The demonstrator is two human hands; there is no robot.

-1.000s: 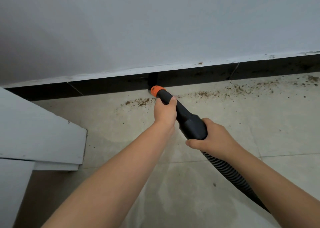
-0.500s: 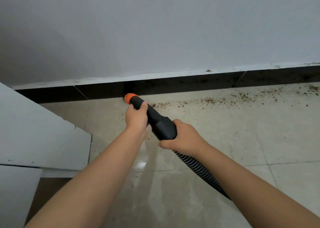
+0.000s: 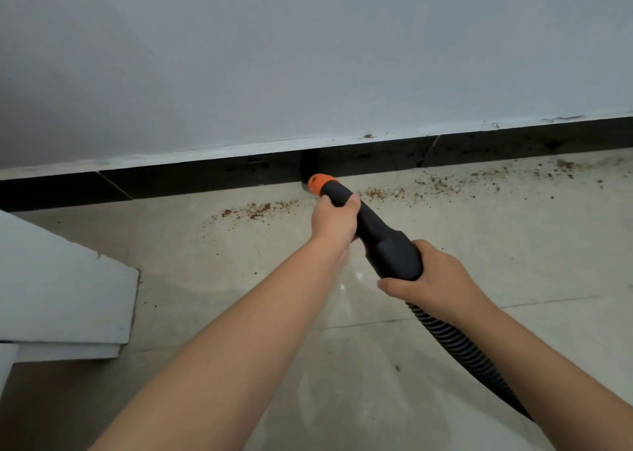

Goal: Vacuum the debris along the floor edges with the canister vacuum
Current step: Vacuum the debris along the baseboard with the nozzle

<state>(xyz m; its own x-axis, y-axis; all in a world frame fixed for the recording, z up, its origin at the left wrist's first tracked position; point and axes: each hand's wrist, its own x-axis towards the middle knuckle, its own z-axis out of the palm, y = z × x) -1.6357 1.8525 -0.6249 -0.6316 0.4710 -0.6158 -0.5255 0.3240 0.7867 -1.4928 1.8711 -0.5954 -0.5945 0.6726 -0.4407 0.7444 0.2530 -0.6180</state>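
Observation:
A black vacuum nozzle with an orange tip points at the floor edge below the black baseboard. My left hand grips the narrow front of the nozzle just behind the tip. My right hand grips the thick rear end, where the ribbed black hose leaves toward the lower right. Brown debris lies on the floor left of the tip, and more debris stretches along the edge to the right. The canister is out of view.
A white wall rises above the baseboard. A white stepped ledge juts in at the left. Pale floor tiles spread under my arms, with scattered crumbs at the far right.
The view has shifted, so the nozzle tip now sits near the frame's middle. A brown patch shows left of the tip again, as it did one second ago. Both hands keep their grips.

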